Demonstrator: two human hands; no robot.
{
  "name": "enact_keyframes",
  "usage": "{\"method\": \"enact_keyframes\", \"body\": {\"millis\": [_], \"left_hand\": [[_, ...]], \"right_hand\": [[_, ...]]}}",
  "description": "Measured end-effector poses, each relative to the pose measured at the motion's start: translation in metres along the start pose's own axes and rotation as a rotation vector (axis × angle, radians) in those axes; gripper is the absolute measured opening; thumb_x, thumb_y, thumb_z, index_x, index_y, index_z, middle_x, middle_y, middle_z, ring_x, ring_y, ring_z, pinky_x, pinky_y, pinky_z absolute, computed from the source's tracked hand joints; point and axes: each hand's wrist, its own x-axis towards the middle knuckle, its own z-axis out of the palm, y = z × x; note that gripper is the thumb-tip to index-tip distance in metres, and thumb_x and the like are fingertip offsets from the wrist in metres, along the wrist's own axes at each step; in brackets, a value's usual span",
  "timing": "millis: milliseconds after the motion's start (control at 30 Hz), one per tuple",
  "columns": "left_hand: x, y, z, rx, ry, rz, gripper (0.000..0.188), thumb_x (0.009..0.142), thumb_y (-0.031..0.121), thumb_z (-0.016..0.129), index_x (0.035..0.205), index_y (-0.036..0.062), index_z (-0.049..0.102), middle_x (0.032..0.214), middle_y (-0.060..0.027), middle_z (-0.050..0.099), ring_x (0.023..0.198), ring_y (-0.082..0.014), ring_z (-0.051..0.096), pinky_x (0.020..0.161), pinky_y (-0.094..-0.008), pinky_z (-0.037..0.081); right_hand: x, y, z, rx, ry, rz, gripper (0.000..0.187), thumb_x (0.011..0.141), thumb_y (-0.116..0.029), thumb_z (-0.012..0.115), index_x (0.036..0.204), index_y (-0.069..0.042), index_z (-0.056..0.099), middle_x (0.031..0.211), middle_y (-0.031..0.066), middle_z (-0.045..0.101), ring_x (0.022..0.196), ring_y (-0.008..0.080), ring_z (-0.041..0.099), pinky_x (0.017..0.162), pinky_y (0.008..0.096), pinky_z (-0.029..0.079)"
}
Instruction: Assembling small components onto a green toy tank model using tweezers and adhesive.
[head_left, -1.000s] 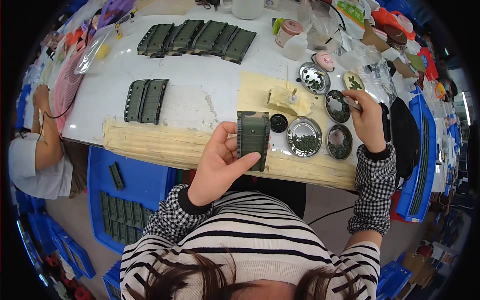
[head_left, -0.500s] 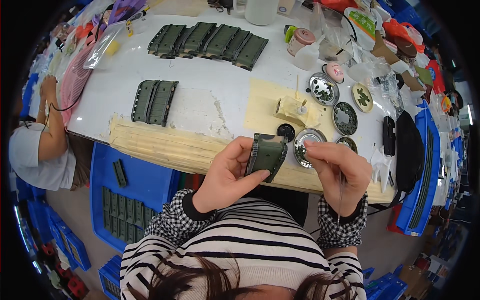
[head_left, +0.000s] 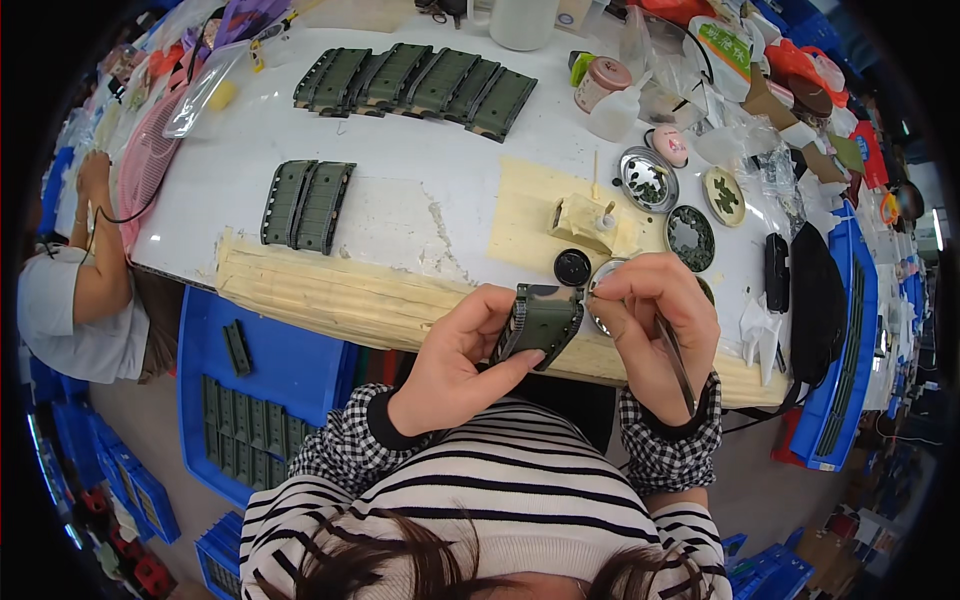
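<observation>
My left hand is closed around a curved dark green and camouflage plastic part, its thumb laid on the near end. Beside the part's upper right corner is my right hand, with thumb and forefinger pinched together. A slim metal tool like tweezers runs through this hand toward the wrist. Whatever tiny piece may be between the fingertips is too small to make out. Partly hidden behind the right fingers is a round metal dish. A small black round cap lies just beyond the held part.
Similar green parts stand in a far row and as a pair. Dishes of small green pieces and a tape-wrapped block are at right. A blue bin sits below left. Another person's arm is far left.
My right hand has moved left, from over the metal dish to the held part's upper right corner. The part has shifted slightly right and down in my left hand.
</observation>
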Motion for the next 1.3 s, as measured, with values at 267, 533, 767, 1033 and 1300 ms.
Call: {"method": "enact_keyframes", "body": {"millis": [267, 533, 767, 1033, 1300], "left_hand": [[0.0, 0.005, 0.002, -0.008, 0.026, -0.019, 0.038, 0.087, -0.008, 0.059, 0.122, -0.0012, 0.046, 0.116, -0.0078, 0.059, 0.108, -0.01, 0.056, 0.094, -0.0255, 0.044], [0.0, 0.005, 0.006, 0.106, 0.07, 0.012, 0.045, 0.086, -0.01, 0.061, 0.126, 0.0003, 0.044, 0.117, -0.01, 0.06, 0.106, -0.012, 0.059, 0.09, -0.026, 0.049], [0.001, -0.006, 0.009, 0.085, 0.059, -0.046, 0.044, 0.086, -0.01, 0.06, 0.125, -0.0014, 0.043, 0.119, -0.0147, 0.06, 0.11, -0.0175, 0.06, 0.092, -0.0298, 0.051], [0.012, -0.005, 0.005, 0.0, -0.014, -0.134, 0.04, 0.088, -0.011, 0.055, 0.122, 0.0023, 0.039, 0.124, -0.0215, 0.058, 0.115, -0.0265, 0.059, 0.098, -0.0366, 0.049], [0.008, -0.005, 0.003, 0.038, -0.032, -0.149, 0.047, 0.088, -0.011, 0.054, 0.13, 0.0028, 0.036, 0.124, -0.0216, 0.058, 0.116, -0.0263, 0.059, 0.099, -0.0376, 0.048]], "right_hand": [[0.001, -0.001, 0.006, -0.238, -0.007, -0.222, 0.023, 0.071, 0.006, 0.074, 0.092, -0.001, 0.067, 0.085, 0.0095, 0.062, 0.062, 0.0194, 0.059, 0.054, 0.0276, 0.047], [-0.004, 0.009, 0.008, -0.373, -0.022, -0.42, 0.036, 0.064, 0.009, 0.066, 0.1, 0.004, 0.065, 0.088, 0.0124, 0.062, 0.068, 0.0253, 0.062, 0.057, 0.0319, 0.051], [-0.026, 0.022, 0.009, -0.406, -0.03, -0.361, 0.049, 0.06, 0.007, 0.065, 0.109, 0.004, 0.062, 0.099, 0.0157, 0.061, 0.073, 0.0275, 0.063, 0.062, 0.0333, 0.052], [-0.039, 0.056, -0.064, -0.512, 0.199, 0.125, 0.02, 0.078, 0.002, 0.071, 0.096, -0.001, 0.065, 0.083, 0.0116, 0.062, 0.068, 0.0205, 0.061, 0.059, 0.0278, 0.048], [-0.039, 0.088, -0.078, -0.693, 0.067, 0.2, 0.012, 0.077, -0.002, 0.069, 0.087, -0.004, 0.063, 0.081, 0.0086, 0.063, 0.067, 0.0249, 0.063, 0.059, 0.0341, 0.049]]}}
